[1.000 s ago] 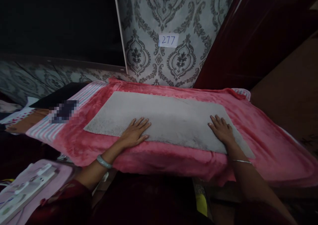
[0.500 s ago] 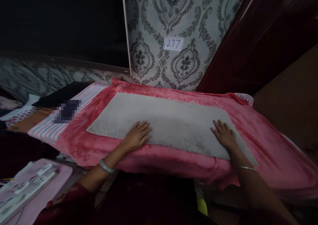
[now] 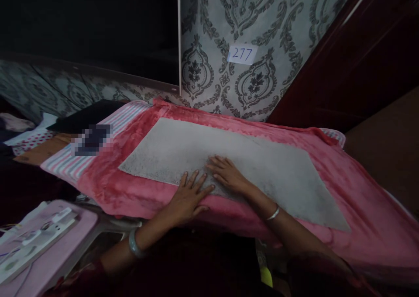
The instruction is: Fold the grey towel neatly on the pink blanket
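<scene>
A grey, flat piece of fabric lies spread on a pink plush blanket. My left hand is at the near edge of the grey piece, fingers spread, its fingertips on the grey and its palm over the pink blanket. Just beyond it, my right hand rests palm down on the middle of the grey piece, with its fingers stretched out to the left. Neither hand holds anything. The two hands are close together.
Under the blanket shows a striped cover with a dark blurred-out object on it. A pink stool bearing a white power strip stands at lower left. Behind are a large dark screen and a patterned wall.
My right hand has moved left from the right end of the grey piece to its middle. My left hand has shifted slightly nearer to me. The view has turned a little.
</scene>
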A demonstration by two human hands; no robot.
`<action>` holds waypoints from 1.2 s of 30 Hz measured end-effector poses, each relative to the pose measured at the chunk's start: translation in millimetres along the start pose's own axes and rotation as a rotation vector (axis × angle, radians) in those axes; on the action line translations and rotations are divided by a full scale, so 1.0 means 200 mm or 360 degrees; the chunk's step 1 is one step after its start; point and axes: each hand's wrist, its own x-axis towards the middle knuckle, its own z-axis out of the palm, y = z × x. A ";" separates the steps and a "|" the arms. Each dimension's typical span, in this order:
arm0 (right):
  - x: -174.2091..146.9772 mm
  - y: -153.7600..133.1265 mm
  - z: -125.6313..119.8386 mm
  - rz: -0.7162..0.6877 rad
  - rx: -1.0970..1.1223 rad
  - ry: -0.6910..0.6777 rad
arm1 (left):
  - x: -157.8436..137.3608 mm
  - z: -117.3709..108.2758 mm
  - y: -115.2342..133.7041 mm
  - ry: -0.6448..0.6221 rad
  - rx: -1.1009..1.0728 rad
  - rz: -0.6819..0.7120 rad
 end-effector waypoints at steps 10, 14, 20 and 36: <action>0.16 0.22 0.01 0.0111 -0.0244 -0.0017 | -0.02 0.04 0.01 0.0072 -0.0010 -0.0011; 0.24 0.30 -0.04 0.0359 -0.0240 0.0019 | -0.02 0.03 0.01 0.0061 -0.0025 -0.0011; 0.35 0.05 -0.06 0.0090 -0.0157 -0.0014 | -0.05 -0.06 -0.07 0.0109 -0.0058 -0.0097; 0.69 0.11 0.02 0.0077 -0.0218 -0.0052 | -0.19 0.04 -0.13 0.0276 0.0156 -0.0391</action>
